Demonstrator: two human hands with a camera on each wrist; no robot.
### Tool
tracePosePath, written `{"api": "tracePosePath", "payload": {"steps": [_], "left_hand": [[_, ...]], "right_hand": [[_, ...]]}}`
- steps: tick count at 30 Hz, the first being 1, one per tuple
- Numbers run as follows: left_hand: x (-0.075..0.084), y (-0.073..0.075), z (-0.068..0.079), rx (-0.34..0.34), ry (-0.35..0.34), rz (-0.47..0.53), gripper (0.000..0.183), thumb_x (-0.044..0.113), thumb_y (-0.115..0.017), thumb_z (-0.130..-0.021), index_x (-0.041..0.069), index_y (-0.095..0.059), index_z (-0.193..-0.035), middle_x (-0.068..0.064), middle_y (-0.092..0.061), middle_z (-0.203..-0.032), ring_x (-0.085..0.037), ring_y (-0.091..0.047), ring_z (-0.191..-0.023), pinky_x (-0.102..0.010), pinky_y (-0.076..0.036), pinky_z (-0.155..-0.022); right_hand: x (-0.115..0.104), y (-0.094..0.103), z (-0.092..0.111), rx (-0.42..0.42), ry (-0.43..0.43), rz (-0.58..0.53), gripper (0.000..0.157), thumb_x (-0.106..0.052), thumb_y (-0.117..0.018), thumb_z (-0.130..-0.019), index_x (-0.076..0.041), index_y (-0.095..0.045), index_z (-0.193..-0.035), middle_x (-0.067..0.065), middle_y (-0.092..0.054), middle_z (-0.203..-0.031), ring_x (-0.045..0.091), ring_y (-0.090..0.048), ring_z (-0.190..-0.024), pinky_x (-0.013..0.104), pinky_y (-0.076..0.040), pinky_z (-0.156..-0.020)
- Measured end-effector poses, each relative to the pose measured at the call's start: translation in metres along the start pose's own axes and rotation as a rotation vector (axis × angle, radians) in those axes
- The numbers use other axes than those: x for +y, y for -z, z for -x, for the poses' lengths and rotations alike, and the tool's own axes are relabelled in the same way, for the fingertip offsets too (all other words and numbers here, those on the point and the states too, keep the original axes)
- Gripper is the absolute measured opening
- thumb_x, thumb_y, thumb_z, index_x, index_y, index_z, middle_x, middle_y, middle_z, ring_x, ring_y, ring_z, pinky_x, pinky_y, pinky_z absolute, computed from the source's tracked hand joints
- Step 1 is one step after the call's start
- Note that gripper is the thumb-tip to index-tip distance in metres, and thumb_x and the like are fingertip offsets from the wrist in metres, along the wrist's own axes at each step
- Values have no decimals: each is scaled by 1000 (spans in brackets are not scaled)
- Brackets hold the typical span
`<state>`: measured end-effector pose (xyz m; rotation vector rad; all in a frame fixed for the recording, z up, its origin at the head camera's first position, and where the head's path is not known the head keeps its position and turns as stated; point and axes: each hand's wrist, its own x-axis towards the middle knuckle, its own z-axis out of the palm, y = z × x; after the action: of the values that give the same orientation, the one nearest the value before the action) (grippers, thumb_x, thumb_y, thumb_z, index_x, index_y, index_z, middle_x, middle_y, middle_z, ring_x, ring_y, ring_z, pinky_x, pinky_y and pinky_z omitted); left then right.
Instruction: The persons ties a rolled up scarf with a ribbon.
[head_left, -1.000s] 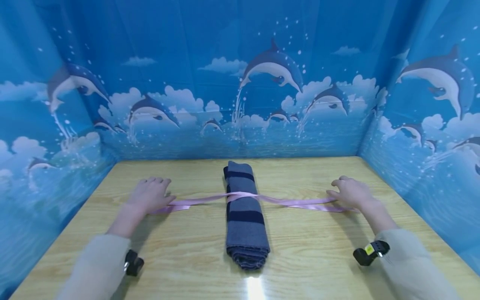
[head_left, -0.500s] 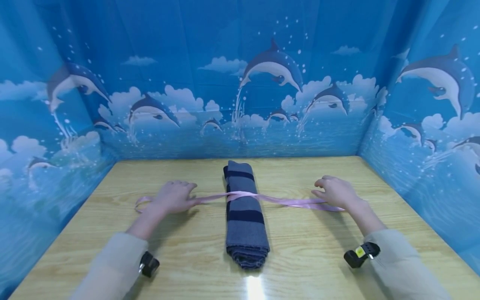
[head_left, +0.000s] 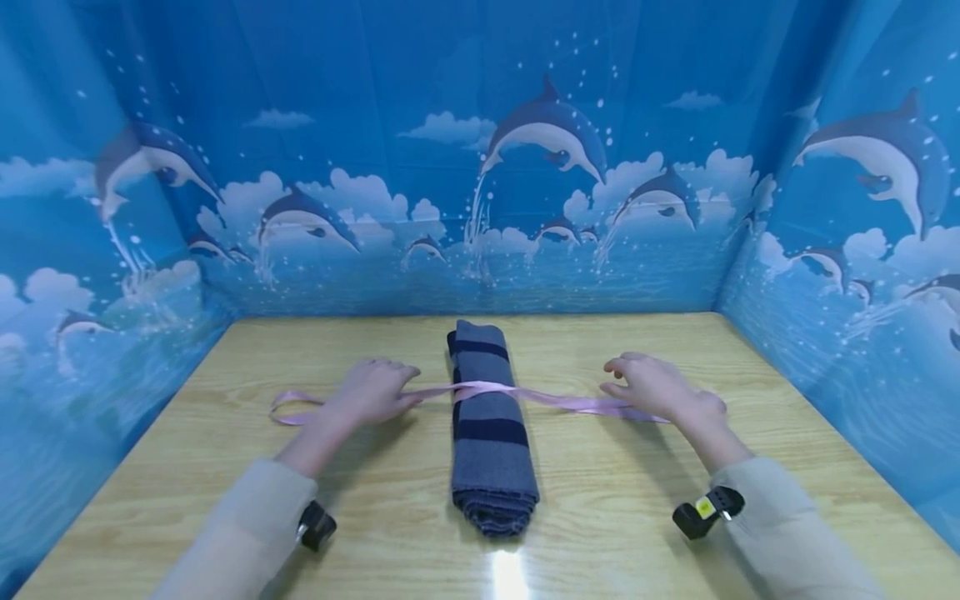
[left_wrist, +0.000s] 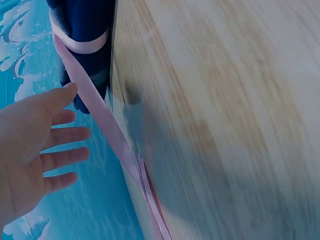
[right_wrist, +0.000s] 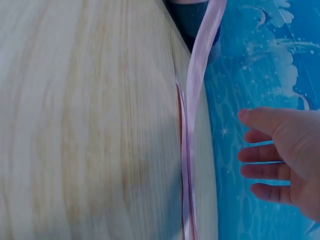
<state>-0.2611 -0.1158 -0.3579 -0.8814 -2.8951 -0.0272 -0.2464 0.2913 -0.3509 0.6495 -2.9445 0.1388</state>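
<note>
A rolled blue-grey cloth [head_left: 491, 467] with dark stripes lies lengthwise mid-table, its coiled end toward me. A pink ribbon [head_left: 551, 401] wraps its middle, crosses on top and trails out to both sides. My left hand [head_left: 372, 390] is over the ribbon's left part, left of the roll. In the left wrist view its fingers are spread and hold nothing, the thumb tip overlapping the ribbon [left_wrist: 102, 117]. Right of the roll, my right hand [head_left: 651, 387] hovers by the ribbon's other part. The right wrist view has its fingers loosely extended, apart from the ribbon [right_wrist: 196, 70].
The wooden table [head_left: 600, 500] reaches back to a blue curtain [head_left: 420, 167] printed with dolphins, which also encloses both sides. A looped ribbon end [head_left: 288, 408] lies left of my left hand. Each wrist wears a small black camera [head_left: 318, 527].
Both hands have moved inward toward the roll, uncovering the ribbon's looped left end. The roll and the ribbon crossing on it stay in place.
</note>
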Motion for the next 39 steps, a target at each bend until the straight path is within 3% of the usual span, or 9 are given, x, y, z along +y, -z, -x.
{"api": "tracePosePath", "payload": {"steps": [8,14,19,30,35,39], "left_hand": [[12,-2,-8,25,-59,-28,34,34,-66,-84,9,-66,-107,-6,-68,-94,-24,-63,-84,-43,-48,-77],[16,-9,-10,121,-128,-57,15,29,-64,-85,15,-69,-86,2,-64,-72,-19,-59,-66,-37,-46,-61],[18,-11,-11,166,-147,-83,12,22,-66,-82,16,-64,-73,5,-58,-62,-16,-54,-57,-33,-42,-57],[18,-15,-10,147,-78,-70,10,15,-70,-76,15,-64,-68,5,-58,-59,-15,-52,-54,-32,-38,-56],[19,-15,-9,133,-50,-78,11,8,-67,-73,14,-63,-66,4,-57,-59,-17,-52,-56,-35,-40,-60],[19,-14,-8,172,-33,-105,13,6,-65,-73,13,-59,-63,2,-54,-56,-20,-52,-54,-37,-41,-59]], "right_hand": [[-27,-1,-7,-13,68,-5,35,-26,-69,-82,-2,-64,-107,8,-64,-93,25,-61,-84,40,-50,-70],[-43,-2,-12,4,135,-38,34,-28,-69,-83,-3,-66,-105,7,-64,-92,23,-61,-83,38,-50,-71],[-49,-8,-18,-2,153,-55,32,-30,-67,-84,-4,-68,-104,5,-64,-91,20,-61,-82,36,-50,-71],[-63,-21,-30,31,227,-62,16,-22,-72,-80,-12,-71,-91,-8,-50,-70,8,-44,-62,24,-38,-52],[-66,-24,-32,44,205,-30,3,-17,-71,-79,-14,-70,-79,-7,-50,-69,10,-47,-63,25,-39,-51],[-64,-24,-32,91,173,-5,6,-13,-70,-78,-14,-67,-73,-7,-54,-67,12,-51,-61,27,-41,-49]]}}
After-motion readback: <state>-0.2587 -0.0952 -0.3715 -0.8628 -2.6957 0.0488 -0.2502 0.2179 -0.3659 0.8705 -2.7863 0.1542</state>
